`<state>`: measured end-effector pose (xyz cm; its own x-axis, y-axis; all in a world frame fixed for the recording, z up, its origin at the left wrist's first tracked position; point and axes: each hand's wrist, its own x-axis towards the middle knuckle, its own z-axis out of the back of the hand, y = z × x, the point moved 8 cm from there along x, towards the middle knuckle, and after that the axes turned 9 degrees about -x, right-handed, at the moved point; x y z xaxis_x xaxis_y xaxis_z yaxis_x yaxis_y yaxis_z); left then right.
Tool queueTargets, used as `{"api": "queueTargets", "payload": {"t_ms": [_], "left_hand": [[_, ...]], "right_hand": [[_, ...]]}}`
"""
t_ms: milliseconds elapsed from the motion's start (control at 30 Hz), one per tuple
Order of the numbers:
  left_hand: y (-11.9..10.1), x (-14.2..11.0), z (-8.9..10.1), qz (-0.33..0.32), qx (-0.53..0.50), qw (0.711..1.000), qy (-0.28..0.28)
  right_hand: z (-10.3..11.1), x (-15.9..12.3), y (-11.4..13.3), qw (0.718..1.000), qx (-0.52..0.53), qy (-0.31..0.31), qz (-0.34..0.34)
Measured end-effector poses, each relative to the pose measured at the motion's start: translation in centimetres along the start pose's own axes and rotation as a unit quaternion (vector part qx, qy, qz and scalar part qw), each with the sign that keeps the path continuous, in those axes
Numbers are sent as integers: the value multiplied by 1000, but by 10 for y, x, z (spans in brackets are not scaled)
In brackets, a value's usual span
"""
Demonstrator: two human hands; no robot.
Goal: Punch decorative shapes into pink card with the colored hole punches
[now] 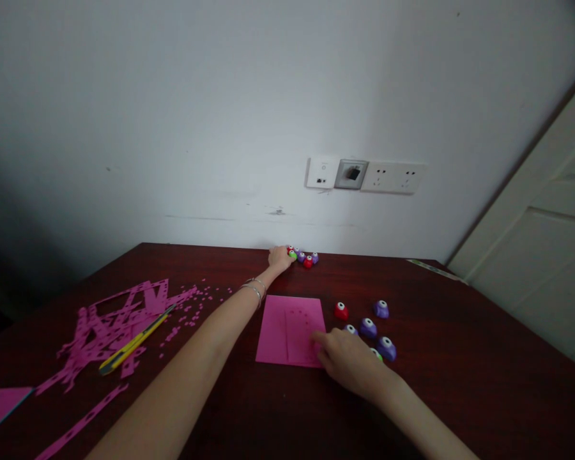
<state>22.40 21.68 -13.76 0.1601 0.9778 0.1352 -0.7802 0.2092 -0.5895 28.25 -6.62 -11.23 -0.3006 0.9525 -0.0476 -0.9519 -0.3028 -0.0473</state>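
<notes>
My left hand (280, 257) is stretched to the back of the table, right beside a cluster of small red, purple and green paper punches (308, 262). Its fingers are mostly hidden, so any hold on a punch cannot be made out. A pink card (274, 332) lies flat in the middle, with a narrower pink panel (297, 348) on it that carries a curved row of small darker marks. At the card's right edge my right hand (347, 358) has its fingers bent together and fingertips down on the card; anything pinched there is too small to see.
More paper punches (368, 328) stand right of the card, some partly behind my right hand. On the left lie punched pink paper strips (117, 326), a yellow utility knife (134, 345) and scattered paper bits (186, 313). A ruler-like strip (436, 269) lies back right. The wall (220, 128) bounds the table.
</notes>
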Motion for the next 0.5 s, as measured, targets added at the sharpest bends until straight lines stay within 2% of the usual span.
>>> {"api": "queueTargets", "payload": {"t_ms": [300, 500], "left_hand": [[-1, 0, -5, -1, 13, 1000, -2], [-4, -4, 2, -16, -19, 1000, 6]], "right_hand": [[2, -1, 3, 1000, -15, -1, -1], [-2, 0, 1, 1000, -20, 0, -1]]}}
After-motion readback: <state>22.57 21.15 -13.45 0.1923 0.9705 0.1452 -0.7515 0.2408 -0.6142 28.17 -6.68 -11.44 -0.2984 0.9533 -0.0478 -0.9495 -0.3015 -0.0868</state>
